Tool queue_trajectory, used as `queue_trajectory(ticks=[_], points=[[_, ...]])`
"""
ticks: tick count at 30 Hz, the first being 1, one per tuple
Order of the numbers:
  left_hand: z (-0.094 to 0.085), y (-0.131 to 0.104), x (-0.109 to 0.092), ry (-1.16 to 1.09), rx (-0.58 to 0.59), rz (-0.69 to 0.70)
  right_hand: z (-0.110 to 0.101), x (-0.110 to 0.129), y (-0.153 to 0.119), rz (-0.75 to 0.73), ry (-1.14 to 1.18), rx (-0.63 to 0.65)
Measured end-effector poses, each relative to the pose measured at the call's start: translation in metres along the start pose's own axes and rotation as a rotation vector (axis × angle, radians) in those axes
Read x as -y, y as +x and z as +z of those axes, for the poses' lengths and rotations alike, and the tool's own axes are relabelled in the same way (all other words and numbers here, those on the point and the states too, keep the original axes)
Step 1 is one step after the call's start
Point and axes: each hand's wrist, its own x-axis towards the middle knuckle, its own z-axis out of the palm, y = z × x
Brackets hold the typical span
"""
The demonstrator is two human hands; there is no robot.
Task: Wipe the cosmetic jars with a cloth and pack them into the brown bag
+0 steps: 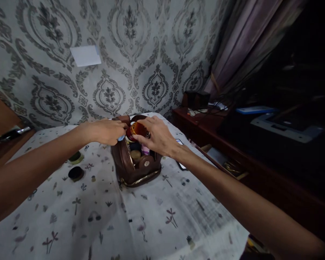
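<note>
**Amber jar over open brown pouch**

Small amber-orange jar (137, 128) held above open brown leather zip pouch (135, 164), mid-desk on printed white cloth (151, 216). Right hand (155, 137) fingers closed around jar; left hand (108, 130) fingers pinched at pouch rim. Two dark round lids (76, 173) lying left of the pouch.

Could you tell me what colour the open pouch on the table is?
Dark brown pouch with a gold zip, head view.

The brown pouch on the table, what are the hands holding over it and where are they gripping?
The right hand grips an amber jar by its side, above the open brown pouch. The left hand pinches something small and blue; what it is cannot be told.
</note>
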Motion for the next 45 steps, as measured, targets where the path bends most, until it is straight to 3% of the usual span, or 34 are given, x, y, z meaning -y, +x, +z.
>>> queue_trajectory(ticks=[3,8,19,25,31,34,37,41,45], points=[[0.0,0.0,-0.002,0.058,0.095,0.018,-0.008,0.001,0.006,-0.024,-0.07,0.082],[-0.002,-0.001,-0.004,0.005,0.072,0.002,-0.022,0.005,0.012,-0.095,-0.127,0.241],[0.001,-0.002,-0.001,0.026,0.036,0.032,-0.009,0.027,0.029,-0.148,-0.457,0.48],[-0.001,-0.002,-0.005,0.027,0.08,-0.007,-0.007,0.032,0.04,-0.156,-0.476,0.649],[0.0,-0.001,-0.004,0.025,0.079,0.018,-0.005,0.034,0.045,-0.149,-0.464,0.723],[0.003,-0.003,-0.001,-0.017,0.051,0.016,-0.007,0.032,0.043,-0.173,-0.423,0.714],[0.007,-0.009,0.001,-0.106,-0.018,-0.02,-0.011,0.027,0.036,-0.195,-0.378,0.625],[0.02,-0.03,0.0,-0.225,-0.225,-0.08,-0.018,0.021,0.019,-0.193,-0.333,0.434],[0.048,-0.061,-0.001,-0.344,-0.406,-0.278,-0.024,0.024,-0.008,-0.124,-0.223,0.227]])
